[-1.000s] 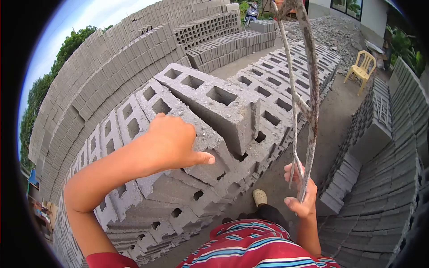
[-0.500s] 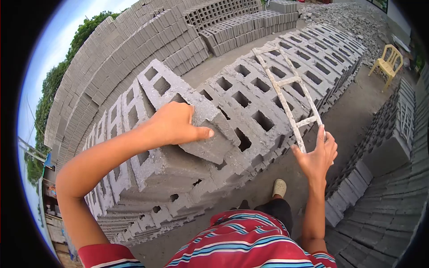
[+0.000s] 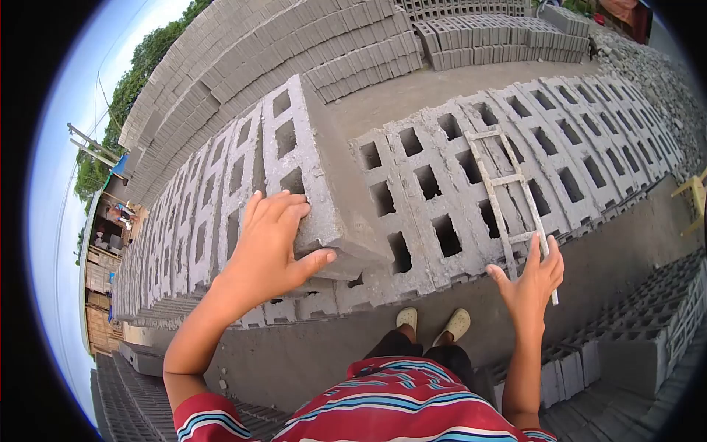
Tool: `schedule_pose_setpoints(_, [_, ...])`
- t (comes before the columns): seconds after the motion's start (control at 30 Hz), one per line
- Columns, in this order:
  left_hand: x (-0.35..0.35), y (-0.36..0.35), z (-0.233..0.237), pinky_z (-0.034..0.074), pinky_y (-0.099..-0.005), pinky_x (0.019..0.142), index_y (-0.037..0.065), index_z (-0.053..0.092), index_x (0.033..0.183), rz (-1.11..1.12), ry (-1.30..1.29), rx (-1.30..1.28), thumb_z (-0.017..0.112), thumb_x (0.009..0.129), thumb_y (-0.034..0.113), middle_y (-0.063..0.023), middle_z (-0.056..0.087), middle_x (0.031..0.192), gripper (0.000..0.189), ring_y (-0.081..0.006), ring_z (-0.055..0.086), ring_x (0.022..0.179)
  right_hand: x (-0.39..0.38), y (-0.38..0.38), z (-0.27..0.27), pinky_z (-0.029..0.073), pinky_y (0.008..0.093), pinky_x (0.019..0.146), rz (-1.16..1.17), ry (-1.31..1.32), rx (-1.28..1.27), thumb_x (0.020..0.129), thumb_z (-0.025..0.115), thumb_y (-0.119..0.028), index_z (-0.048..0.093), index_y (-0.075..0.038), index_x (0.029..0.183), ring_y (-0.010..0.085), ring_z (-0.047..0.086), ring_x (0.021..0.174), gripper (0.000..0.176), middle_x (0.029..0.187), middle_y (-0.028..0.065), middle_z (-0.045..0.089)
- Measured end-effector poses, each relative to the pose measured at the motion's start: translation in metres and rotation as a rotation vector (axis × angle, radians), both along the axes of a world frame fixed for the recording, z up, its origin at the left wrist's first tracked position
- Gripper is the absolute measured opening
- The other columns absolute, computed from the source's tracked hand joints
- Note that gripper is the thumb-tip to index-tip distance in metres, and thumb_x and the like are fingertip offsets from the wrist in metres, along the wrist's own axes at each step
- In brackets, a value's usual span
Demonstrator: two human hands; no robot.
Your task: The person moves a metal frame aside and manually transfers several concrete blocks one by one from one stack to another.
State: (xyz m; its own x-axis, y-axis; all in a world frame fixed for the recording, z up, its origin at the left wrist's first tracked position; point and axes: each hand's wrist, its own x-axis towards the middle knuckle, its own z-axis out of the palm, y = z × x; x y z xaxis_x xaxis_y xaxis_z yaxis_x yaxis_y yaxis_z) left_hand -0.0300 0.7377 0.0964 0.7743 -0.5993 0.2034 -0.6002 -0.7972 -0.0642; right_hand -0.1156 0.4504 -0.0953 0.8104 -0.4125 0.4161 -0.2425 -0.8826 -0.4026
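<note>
My left hand [image 3: 269, 239] rests its spread fingers on the near end of a concrete hollow block [image 3: 317, 169], thumb stretched out. This block stands on the lower row, against the raised row [image 3: 213, 199] of similar blocks at left. A pale, ladder-shaped frame [image 3: 507, 179] lies across the holed tops of the lower row [image 3: 471, 202]. My right hand [image 3: 529, 283] is at the frame's near end, fingers and thumb apart, with the fingers close to its right rail. Whether they touch the rail is hard to see.
Tall block stacks [image 3: 294, 44] rise behind, with more blocks [image 3: 508, 37] at the back right. Grey rubble [image 3: 641, 66] lies beyond the row's far end. A yellow chair [image 3: 692, 199] shows at the right edge. Further stacked blocks [image 3: 626, 361] stand at lower right.
The block under my left hand has gone from tilted to standing against the raised row. My right hand has loosened from the frame, now lying on the blocks. The view has turned.
</note>
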Motion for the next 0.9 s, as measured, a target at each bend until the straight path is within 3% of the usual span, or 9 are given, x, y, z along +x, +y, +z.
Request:
schedule_pose_setpoints(0.07, [-0.028, -0.014, 0.015, 0.034, -0.0389, 0.094, 0.002, 0.058, 0.098, 0.048, -0.159, -0.100, 0.072, 0.068, 0.025, -0.0113, 0.061, 0.088, 0.040, -0.0304, 0.055, 0.097, 0.008, 0.012, 0.032, 0.030, 0.0462, 0.090, 0.249, -0.147, 0.042, 0.062, 0.075, -0.030, 0.047, -0.001, 0.117, 0.0363, 0.038, 0.108, 0.068, 0.120, 0.0197, 0.041])
schedule_pose_setpoints(0.17, [-0.071, 0.000, 0.023, 0.042, -0.0317, 0.084, 0.002, 0.058, 0.098, 0.041, 0.500, -0.655, 0.070, 0.072, 0.023, -0.0108, 0.061, 0.088, 0.036, -0.0248, 0.059, 0.088, 0.038, 0.037, 0.090, 0.036, 0.0437, 0.084, 0.767, -0.401, 0.071, 0.064, 0.073, -0.026, 0.054, -0.001, 0.105, 0.0313, 0.046, 0.098, 0.051, 0.107, 0.0133, 0.051])
schedule_pose_setpoints(0.23, [-0.085, 0.017, -0.004, 0.045, -0.0256, 0.073, 0.000, 0.058, 0.099, 0.102, 1.150, -0.771, 0.064, 0.080, 0.021, -0.0084, 0.062, 0.090, 0.029, -0.0174, 0.060, 0.083, 0.061, 0.066, 0.130, 0.037, 0.0426, 0.083, 1.026, -0.496, -0.025, 0.065, 0.072, -0.026, 0.053, 0.001, 0.104, 0.0299, 0.049, 0.093, 0.051, 0.101, 0.0132, 0.053])
schedule_pose_setpoints(0.3, [-0.086, 0.022, -0.057, 0.045, -0.0254, 0.076, 0.000, 0.057, 0.102, 0.229, 1.538, -0.797, 0.056, 0.087, 0.022, -0.0083, 0.062, 0.092, 0.026, -0.0158, 0.059, 0.085, 0.085, 0.106, 0.154, 0.036, 0.0416, 0.084, 1.233, -0.559, -0.104, 0.066, 0.069, -0.034, 0.053, 0.003, 0.103, 0.0283, 0.049, 0.091, 0.055, 0.093, 0.0139, 0.056])
schedule_pose_setpoints(0.47, [-0.093, 0.028, -0.154, 0.047, -0.0286, 0.074, 0.001, 0.054, 0.106, 0.684, 1.524, -1.679, 0.050, 0.089, 0.017, -0.0090, 0.062, 0.087, 0.024, -0.0172, 0.060, 0.078, 0.113, 0.177, 0.161, 0.037, 0.0402, 0.086, 1.310, -0.114, -0.584, 0.066, 0.065, -0.047, 0.043, 0.006, 0.116, 0.0280, 0.052, 0.074, 0.077, 0.074, 0.0127, 0.055])
schedule_pose_setpoints(0.57, [-0.091, 0.034, -0.163, 0.048, -0.0312, 0.074, 0.000, 0.053, 0.107, 0.560, 1.437, -1.901, 0.051, 0.088, 0.015, -0.0094, 0.062, 0.087, 0.024, -0.0184, 0.061, 0.078, 0.118, 0.191, 0.156, 0.040, 0.0348, 0.075, 1.298, -0.087, -0.641, 0.066, 0.064, -0.051, 0.042, 0.003, 0.120, 0.0254, 0.053, 0.060, 0.079, 0.059, 0.0101, 0.052])
schedule_pose_setpoints(0.67, [-0.087, 0.043, -0.178, 0.048, -0.0335, 0.076, -0.001, 0.050, 0.110, 0.592, 1.416, -2.013, 0.045, 0.089, 0.017, -0.0120, 0.061, 0.092, 0.028, -0.0212, 0.060, 0.081, 0.122, 0.191, 0.158, 0.039, 0.0322, 0.061, 1.348, -0.024, -0.628, 0.065, 0.065, -0.050, 0.046, -0.005, 0.117, 0.0211, 0.050, 0.049, 0.071, 0.056, 0.0074, 0.050])
schedule_pose_setpoints(0.83, [-0.080, 0.037, -0.193, 0.044, -0.0357, 0.083, -0.003, 0.042, 0.117, 0.695, 1.389, -2.130, 0.044, 0.091, 0.023, -0.0151, 0.055, 0.106, 0.037, -0.0246, 0.056, 0.093, 0.134, 0.190, 0.175, 0.040, 0.0326, 0.060, 1.471, 0.114, -0.677, 0.068, 0.063, -0.051, 0.051, -0.012, 0.102, 0.0224, 0.052, 0.050, 0.053, 0.052, 0.0056, 0.049])
schedule_pose_setpoints(0.9, [-0.075, 0.034, -0.187, 0.044, -0.0335, 0.082, -0.001, 0.047, 0.112, 0.735, 1.402, -2.049, 0.044, 0.090, 0.021, -0.0134, 0.058, 0.101, 0.031, -0.0226, 0.057, 0.091, 0.135, 0.188, 0.182, 0.040, 0.0326, 0.060, 1.487, 0.200, -0.700, 0.069, 0.062, -0.052, 0.052, -0.013, 0.102, 0.0226, 0.052, 0.050, 0.052, 0.052, 0.0056, 0.048])
